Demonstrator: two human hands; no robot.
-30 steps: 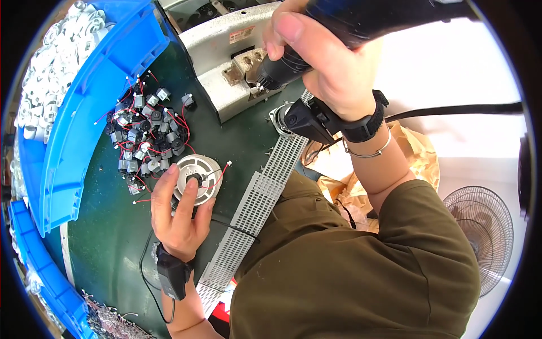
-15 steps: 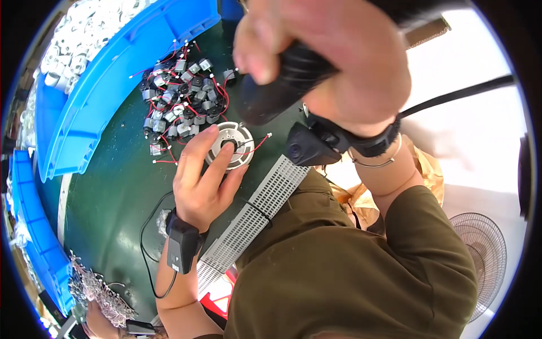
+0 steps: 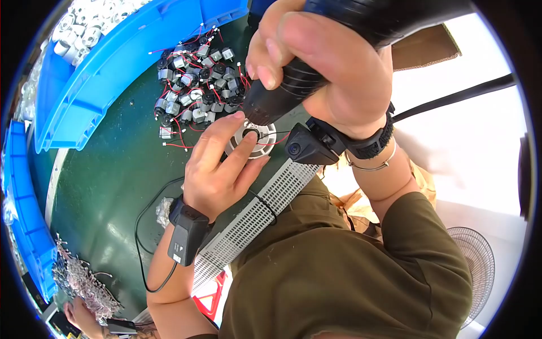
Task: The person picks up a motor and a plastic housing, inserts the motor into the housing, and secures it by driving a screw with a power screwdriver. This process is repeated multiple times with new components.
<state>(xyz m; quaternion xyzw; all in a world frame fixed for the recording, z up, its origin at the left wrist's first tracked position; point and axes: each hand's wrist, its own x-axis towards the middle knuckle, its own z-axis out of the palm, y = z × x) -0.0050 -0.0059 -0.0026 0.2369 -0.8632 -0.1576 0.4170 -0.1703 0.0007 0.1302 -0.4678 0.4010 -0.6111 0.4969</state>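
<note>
A white round plastic housing (image 3: 266, 148) lies on the green table, with a small motor at its centre and red and black wires running off its right side. My left hand (image 3: 217, 166) holds it by the rim, one finger pressing on the middle. Wrapped round a black electric screwdriver (image 3: 285, 90) is my right hand (image 3: 347, 73), above and to the right of the housing. The tool's tapered nose points down at the housing's far edge. Whether its tip touches is hidden. Just beyond lies a pile of small silver motors (image 3: 195, 85) with red wires.
A blue bin (image 3: 104, 85) of white plastic parts curves along the far left; another blue bin (image 3: 28, 209) stands nearer. At lower left another person's hand (image 3: 84, 317) is beside a bundle of wires (image 3: 87, 285). A white perforated strip (image 3: 248, 217) edges the table. A fan (image 3: 471, 265) stands right.
The screwdriver and right hand have come round so the nose sits over the housing's far edge. My left hand still holds the housing; the whole view has shifted slightly.
</note>
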